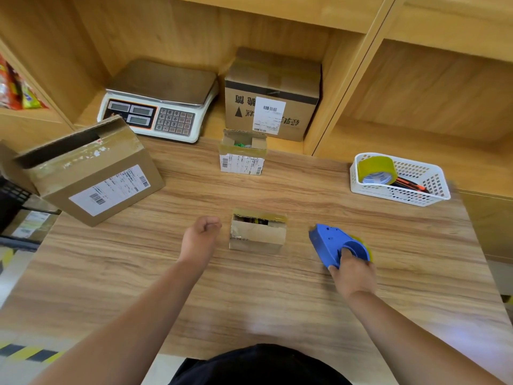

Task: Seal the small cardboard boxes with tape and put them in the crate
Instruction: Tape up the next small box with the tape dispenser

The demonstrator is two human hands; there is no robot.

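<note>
1. While the near small box stands on the table straight ahead of the person, its top is not yet closed. Dark contents show through the gap. Long axis runs left to right across the view; opening faces up.
2. Left hand: just beside the box's left short end, seemingly apart from it. Fingers clenched, nothing in them. It is the nearer hand.
3. Right hand: grasping the blue tape dispenser, off the box's right end with bare table between. The dispenser's long axis slants from near-right to far-left, nose aimed roughly at the box.
4. Judgement: the box lies between the hands, so the left likely folds and steadies the flaps while tape is drawn along the long axis.
5. Second small box: farther back, top open too.
6. Large labelled box is far left; white basket holding a tape roll is far right.
7. Dark slatted shape at the left edge is possibly the crate; cannot tell.
</note>
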